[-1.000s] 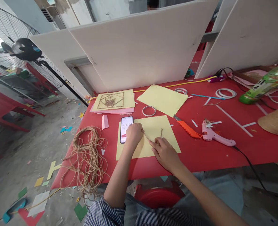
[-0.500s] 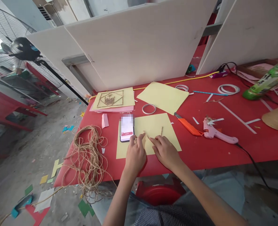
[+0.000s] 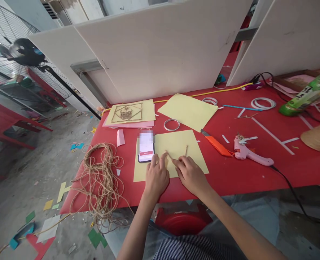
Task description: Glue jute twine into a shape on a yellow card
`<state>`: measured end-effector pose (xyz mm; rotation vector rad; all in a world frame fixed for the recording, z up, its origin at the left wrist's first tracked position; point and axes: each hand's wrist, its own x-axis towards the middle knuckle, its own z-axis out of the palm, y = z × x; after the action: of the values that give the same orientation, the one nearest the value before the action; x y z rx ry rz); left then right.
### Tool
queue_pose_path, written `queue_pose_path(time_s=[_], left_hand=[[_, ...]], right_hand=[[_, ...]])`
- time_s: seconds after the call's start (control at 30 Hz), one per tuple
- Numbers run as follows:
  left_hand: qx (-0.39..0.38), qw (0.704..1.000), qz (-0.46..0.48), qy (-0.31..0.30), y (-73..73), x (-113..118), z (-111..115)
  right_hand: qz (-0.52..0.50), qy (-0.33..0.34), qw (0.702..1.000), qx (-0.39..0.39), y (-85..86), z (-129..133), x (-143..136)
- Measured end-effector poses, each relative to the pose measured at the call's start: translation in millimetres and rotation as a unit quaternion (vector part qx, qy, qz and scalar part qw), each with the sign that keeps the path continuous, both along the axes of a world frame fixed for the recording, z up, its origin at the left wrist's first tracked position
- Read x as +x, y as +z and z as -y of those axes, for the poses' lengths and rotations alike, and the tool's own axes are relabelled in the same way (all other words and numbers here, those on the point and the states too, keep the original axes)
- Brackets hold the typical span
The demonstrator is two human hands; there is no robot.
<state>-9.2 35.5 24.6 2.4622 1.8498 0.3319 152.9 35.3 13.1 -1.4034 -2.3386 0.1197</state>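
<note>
A yellow sheet of paper (image 3: 180, 139) lies under both my hands. Between my fingertips, a short piece of twine (image 3: 169, 156) slants across the sheet. My left hand (image 3: 157, 175) has its fingers bent down at the twine's upper left end; its thumb is mostly hidden. At the lower right end, my right hand (image 3: 192, 174) pinches the same piece, fingers close together. A second short twine strip (image 3: 186, 150) sits on the sheet just above my right hand. Beside my left fingers, a phone (image 3: 146, 146) rests on the sheet's left side with its screen lit.
Left on the red table (image 3: 219, 180) spreads a loose heap of twine (image 3: 101, 177). An orange cutter (image 3: 216, 144) and pink glue gun (image 3: 253, 153) lie to the right. Behind are a twine picture (image 3: 127, 112), another yellow sheet (image 3: 188, 110), tape rings (image 3: 172, 125) and a green bottle (image 3: 308, 94).
My left fingers have shifted slightly and come lower beside the phone. My right hand stays nearly still, and the twine pieces keep their places.
</note>
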Motion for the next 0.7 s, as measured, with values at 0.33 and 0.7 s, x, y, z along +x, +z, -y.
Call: queue_pose_path(time_s=[0.33, 0.7], left_hand=[[-0.01, 1.0, -0.016, 0.001, -1.5, 0.2, 1.2], [-0.029, 0.999, -0.008, -0.012, -0.4, 2.6, 2.3]], right_hand=[[0.018, 0.0, 1.0, 0.015, -1.8, 0.9, 0.7], [0.006, -0.003, 1.0, 0.03, -2.1, 3.3, 0.9]])
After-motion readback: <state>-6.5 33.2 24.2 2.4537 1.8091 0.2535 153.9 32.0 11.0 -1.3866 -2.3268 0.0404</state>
